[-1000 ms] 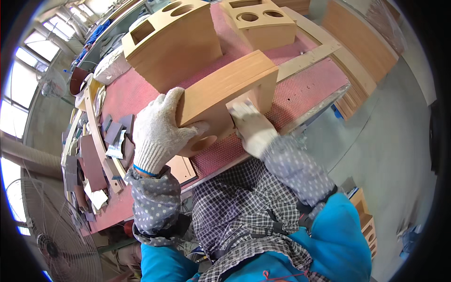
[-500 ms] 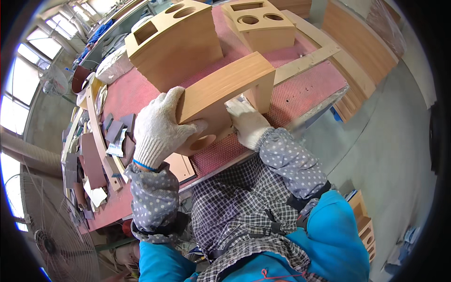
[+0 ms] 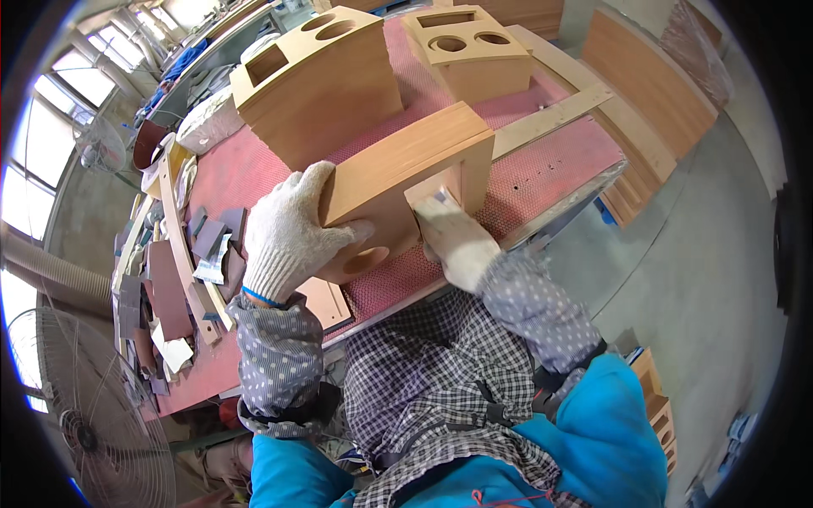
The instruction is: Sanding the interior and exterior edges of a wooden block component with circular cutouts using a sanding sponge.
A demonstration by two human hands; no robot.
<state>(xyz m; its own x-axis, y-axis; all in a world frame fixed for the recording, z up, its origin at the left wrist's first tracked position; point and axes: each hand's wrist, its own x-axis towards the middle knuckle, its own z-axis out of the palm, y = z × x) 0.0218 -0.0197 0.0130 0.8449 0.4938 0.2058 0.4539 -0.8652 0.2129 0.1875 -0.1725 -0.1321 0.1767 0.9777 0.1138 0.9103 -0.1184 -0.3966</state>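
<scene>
A wooden box (image 3: 406,161) stands on the red mesh-covered table (image 3: 542,173) in front of me, with a round hole and a rectangular opening in the side facing me. My left hand (image 3: 292,224), in a white knit glove, is clamped on the box's left end, thumb on the near side and fingers over the top. My gloved right hand (image 3: 459,241) reaches into the rectangular opening, its fingers pressed together at the edge. What those fingers hold, if anything, is mostly hidden.
Two more wooden boxes with cut-outs, one large (image 3: 326,89) and one smaller (image 3: 474,63), stand farther back. Sanding blocks and paper scraps (image 3: 169,288) lie on the left. A wooden strip (image 3: 550,118) lies at right; a caged fan (image 3: 85,432) stands lower left.
My right hand has shifted slightly right and down along the opening, its forearm moving with it. The left hand keeps its grip, and the box has barely moved.
</scene>
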